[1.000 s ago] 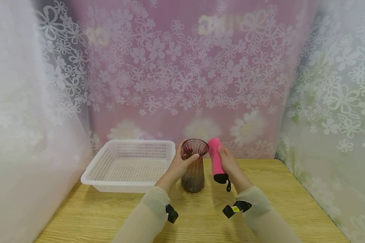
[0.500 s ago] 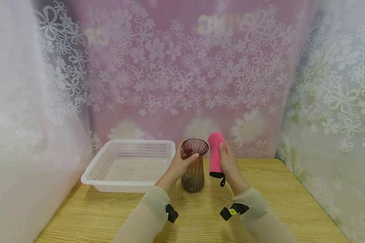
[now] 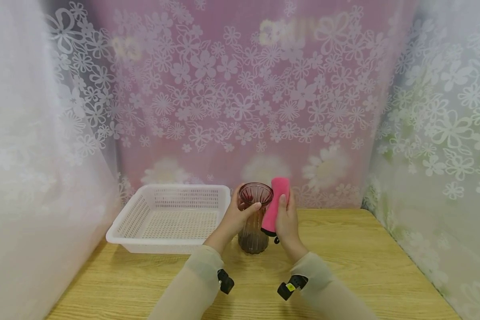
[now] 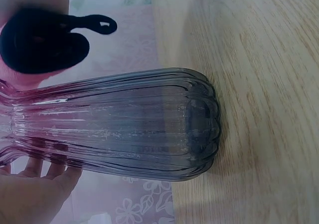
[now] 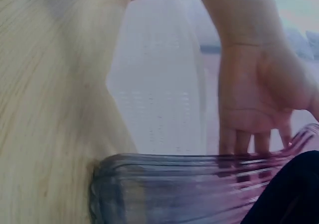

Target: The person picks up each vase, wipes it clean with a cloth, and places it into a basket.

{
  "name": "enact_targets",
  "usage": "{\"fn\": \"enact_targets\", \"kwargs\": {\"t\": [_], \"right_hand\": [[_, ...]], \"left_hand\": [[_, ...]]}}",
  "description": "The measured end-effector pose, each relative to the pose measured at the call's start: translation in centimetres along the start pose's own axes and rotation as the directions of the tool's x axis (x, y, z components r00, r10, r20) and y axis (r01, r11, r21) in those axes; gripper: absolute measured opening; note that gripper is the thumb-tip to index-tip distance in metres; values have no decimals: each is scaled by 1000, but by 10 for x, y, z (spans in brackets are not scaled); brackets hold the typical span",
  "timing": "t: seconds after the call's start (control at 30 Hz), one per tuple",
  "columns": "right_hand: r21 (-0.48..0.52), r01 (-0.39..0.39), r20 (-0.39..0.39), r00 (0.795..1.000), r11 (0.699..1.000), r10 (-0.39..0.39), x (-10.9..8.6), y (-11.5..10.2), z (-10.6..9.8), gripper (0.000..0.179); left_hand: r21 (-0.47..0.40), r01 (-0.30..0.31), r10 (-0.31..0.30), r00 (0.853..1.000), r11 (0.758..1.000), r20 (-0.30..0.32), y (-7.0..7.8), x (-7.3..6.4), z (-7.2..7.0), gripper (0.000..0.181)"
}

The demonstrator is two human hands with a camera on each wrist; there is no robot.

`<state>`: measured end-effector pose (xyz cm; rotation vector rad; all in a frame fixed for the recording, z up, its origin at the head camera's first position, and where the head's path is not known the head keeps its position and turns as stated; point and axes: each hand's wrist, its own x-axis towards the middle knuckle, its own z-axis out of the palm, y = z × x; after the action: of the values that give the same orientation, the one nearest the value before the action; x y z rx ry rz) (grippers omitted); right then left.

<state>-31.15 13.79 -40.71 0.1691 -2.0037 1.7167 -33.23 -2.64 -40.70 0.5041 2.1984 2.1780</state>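
With my left fingers [image 3: 252, 209] clamped round the upright vase [image 3: 253, 238] on the table [image 3: 364, 253] and my right fingers [image 3: 282, 204] round the pink cylinder [image 3: 274, 206] just beside it, I should brace the vase and move gently.

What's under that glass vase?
The wooden table: the glass vase stands upright on it, and wood grain shows beside it. The spot directly beneath is covered, so I can't see that.
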Motion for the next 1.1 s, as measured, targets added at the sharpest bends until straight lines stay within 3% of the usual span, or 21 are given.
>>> {"fn": "enact_targets", "kwargs": {"t": [0.33,0.73,1.1], "right_hand": [[109,89,-87,993,990,-79,-5,4,22,57],[23,148,-140,980,989,-143,-4,9,30,59],[0,130,-133,983,991,-129,-7,21,32,57]], "left_hand": [[-12,-23,23,1000,1000,-6,-4,1,1,86],[7,-29,29,1000,1000,1,-2,1,0,87],[-5,-36,36,999,999,-5,-1,1,0,86]]}}
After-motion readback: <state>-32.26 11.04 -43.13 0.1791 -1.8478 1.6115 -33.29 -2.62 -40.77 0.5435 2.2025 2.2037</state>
